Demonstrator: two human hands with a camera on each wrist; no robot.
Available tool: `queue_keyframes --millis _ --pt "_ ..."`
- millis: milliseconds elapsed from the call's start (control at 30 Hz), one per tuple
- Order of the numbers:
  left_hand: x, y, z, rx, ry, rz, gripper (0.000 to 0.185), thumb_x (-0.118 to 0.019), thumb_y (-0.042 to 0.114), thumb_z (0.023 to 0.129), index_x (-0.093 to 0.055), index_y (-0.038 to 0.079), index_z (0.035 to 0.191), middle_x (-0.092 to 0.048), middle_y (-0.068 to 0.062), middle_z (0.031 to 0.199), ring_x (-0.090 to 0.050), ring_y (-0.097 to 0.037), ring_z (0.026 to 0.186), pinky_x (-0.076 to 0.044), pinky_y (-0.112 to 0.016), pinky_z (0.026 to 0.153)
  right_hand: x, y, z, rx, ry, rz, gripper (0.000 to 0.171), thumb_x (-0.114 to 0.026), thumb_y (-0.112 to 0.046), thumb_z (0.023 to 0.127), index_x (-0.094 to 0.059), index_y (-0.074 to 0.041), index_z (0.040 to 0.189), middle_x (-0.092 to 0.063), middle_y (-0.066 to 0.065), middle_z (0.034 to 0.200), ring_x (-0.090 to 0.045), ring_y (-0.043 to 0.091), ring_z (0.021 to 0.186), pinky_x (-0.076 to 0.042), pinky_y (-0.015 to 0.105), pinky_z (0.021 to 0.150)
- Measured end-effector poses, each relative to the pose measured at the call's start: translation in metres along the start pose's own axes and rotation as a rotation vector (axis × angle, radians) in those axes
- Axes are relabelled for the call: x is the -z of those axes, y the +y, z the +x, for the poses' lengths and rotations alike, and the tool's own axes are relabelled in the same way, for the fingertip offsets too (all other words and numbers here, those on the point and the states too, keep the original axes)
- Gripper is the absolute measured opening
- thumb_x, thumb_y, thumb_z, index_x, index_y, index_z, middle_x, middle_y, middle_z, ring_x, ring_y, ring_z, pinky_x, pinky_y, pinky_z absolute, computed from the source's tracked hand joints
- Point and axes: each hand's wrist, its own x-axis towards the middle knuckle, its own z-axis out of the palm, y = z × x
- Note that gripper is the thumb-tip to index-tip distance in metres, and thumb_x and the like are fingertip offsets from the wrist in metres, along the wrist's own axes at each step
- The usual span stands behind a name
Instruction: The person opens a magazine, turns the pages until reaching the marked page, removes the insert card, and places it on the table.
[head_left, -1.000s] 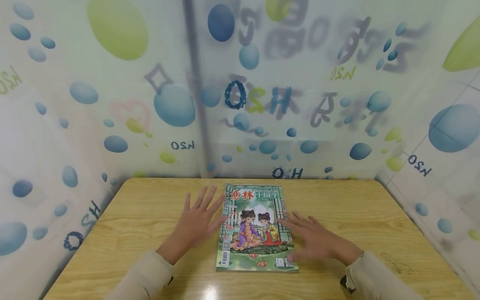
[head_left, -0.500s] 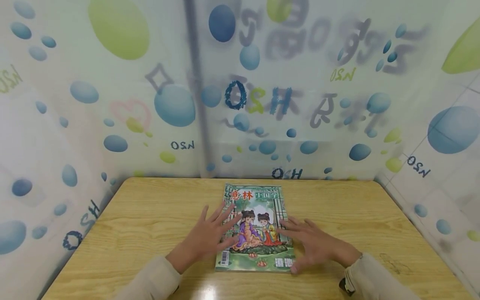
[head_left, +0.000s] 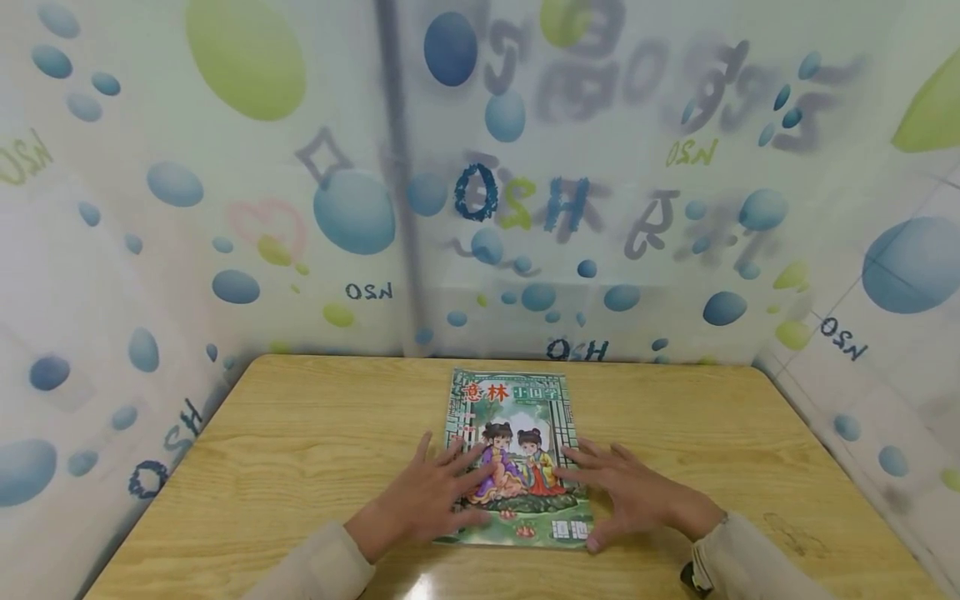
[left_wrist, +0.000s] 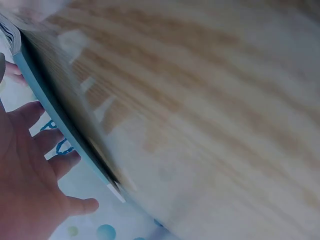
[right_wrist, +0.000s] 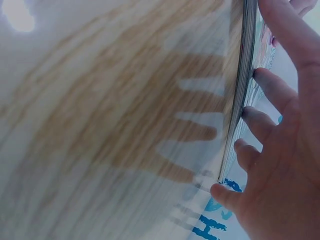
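A magazine [head_left: 525,417] with a green illustrated cover of two figures lies flat on the wooden table [head_left: 322,417]. Over its lower left side my left hand [head_left: 431,500] spreads its fingers; in the left wrist view the left hand [left_wrist: 30,170] is beside the book's edge. At the lower right edge is my right hand [head_left: 645,496], fingers extended and the thumb by the corner. The right wrist view has the right hand's fingertips [right_wrist: 248,114] along the page edges [right_wrist: 240,75]. Whether the left fingers touch the cover cannot be told.
A curtain [head_left: 525,275] printed with blue and green drops stands behind the table and wraps round both sides. A dark band [head_left: 696,577] is at the right sleeve's cuff. Light reflects off the table's front part.
My left hand has come down and to the right, from the magazine's left edge onto its lower left. The right hand has shifted slightly lower. The magazine stays about where it was.
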Motion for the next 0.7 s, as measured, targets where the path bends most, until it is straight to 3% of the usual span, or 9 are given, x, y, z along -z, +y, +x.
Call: queue_keyframes --millis 300,700 --pt "0.003 0.008 0.001 -0.042 -0.03 0.029 0.074 -0.04 0.072 0.093 -0.04 0.028 0.153 -0.036 -0.006 0.158 -0.041 -0.034 0.14 -0.026 -0.072 0.107 -0.003 0.002 -0.001 0.028 0.024 0.005 0.089 -0.074 -0.062 0.078 -0.044 -0.022 0.152 -0.031 0.018 0.159 -0.016 0.052 0.145 -0.014 0.081 0.101" --pt "0.004 0.02 0.007 -0.112 -0.063 0.043 0.083 -0.039 0.081 0.086 -0.036 0.033 0.154 -0.032 0.0 0.16 -0.033 -0.03 0.145 -0.025 -0.068 0.11 -0.002 -0.001 0.0 0.014 0.029 -0.008 0.089 -0.074 -0.061 0.076 -0.045 -0.023 0.151 -0.033 0.019 0.158 -0.018 0.052 0.144 -0.017 0.081 0.101"
